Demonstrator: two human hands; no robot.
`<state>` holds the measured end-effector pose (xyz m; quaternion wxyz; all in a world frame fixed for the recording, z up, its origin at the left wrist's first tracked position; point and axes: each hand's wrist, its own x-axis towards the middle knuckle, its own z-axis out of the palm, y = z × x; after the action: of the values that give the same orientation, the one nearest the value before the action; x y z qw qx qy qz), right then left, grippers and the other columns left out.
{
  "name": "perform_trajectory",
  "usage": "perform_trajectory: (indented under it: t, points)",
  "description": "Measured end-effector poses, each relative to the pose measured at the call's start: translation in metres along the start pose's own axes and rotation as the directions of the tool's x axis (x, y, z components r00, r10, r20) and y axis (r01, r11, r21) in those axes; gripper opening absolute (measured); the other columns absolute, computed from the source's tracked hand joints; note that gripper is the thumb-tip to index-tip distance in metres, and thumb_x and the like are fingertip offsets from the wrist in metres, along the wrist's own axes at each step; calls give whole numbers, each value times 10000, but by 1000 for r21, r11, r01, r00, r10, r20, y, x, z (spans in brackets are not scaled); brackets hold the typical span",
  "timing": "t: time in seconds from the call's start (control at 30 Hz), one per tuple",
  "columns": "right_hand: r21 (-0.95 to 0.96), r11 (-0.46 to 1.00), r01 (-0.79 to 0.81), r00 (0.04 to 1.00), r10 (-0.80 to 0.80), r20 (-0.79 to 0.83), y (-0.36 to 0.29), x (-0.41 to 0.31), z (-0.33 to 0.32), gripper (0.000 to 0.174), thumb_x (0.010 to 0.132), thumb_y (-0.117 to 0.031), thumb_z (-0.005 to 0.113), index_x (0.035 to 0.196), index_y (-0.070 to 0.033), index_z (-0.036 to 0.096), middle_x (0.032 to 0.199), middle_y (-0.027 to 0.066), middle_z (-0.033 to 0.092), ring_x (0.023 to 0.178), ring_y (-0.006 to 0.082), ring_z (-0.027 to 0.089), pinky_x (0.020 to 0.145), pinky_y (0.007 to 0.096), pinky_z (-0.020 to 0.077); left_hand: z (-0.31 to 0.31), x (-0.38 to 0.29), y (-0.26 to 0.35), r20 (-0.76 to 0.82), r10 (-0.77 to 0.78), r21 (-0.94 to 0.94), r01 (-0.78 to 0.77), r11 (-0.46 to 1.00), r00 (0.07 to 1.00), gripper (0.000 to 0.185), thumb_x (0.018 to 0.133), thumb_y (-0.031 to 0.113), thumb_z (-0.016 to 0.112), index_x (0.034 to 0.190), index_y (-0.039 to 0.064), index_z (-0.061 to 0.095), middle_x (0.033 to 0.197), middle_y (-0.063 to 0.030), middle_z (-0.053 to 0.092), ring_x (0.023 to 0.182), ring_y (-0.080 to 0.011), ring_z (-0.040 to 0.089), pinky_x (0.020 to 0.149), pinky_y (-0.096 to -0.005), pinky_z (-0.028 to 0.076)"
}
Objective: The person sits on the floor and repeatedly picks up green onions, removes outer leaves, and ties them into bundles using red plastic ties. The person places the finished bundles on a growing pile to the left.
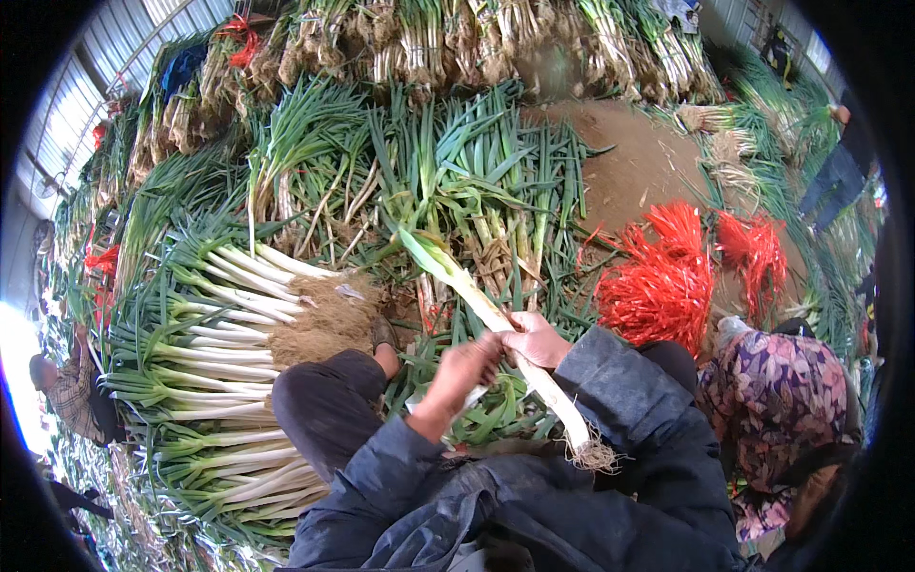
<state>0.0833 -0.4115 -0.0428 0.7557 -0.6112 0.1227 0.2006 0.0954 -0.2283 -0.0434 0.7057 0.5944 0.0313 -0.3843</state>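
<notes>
My right hand (536,339) is closed around the pale stalk of a large leek (483,304). The leek lies slantwise, its green top pointing up and left and its root tuft low on the right, near my sleeve. Curled and blurred, my left hand (461,375) is beside the stalk, close to the right hand's fingers; whether it pinches a piece of leaf is not clear. A whitish strip shows just below it. Many clean white leeks (229,354) are laid in a row at the left, roots towards my knee. Untrimmed leeks (493,229) lie ahead.
Red plastic ties (658,286) are heaped at the right, near a person in a flowered top (779,400). Bundled leeks (422,43) are stacked at the back. Loose green leaves (507,415) lie below my hands. Another person (75,400) is at the far left.
</notes>
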Motion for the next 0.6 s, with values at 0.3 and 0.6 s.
perform_trajectory:
  t: [0.3, 0.6]
  points:
    - [-182, 956, 232, 973, -224, 62, -28, -40, 25, 510, 879, -117, 665, 1318, 80, 496, 918, 68, 630, 779, 103, 568, 700, 268, 487, -44, 72, 49, -253, 196, -409, -288, 866, 948, 231, 985, 295, 607, 1076, 85, 633, 979, -3, 658, 850, -133, 630, 725, -318, 510]
    - [-712, 453, 536, 715, -693, 97, -30, -17, 24, 641, 823, -179, 719, 1362, 48, 454, 1100, 283, 640, 999, 434, 643, 854, 412, 530, -24, 61, 126, -302, 506, -325, -586, 742, 808, 213, 939, 171, 688, 1071, 8, 649, 940, -18, 678, 785, -96, 612, 710, -245, 498]
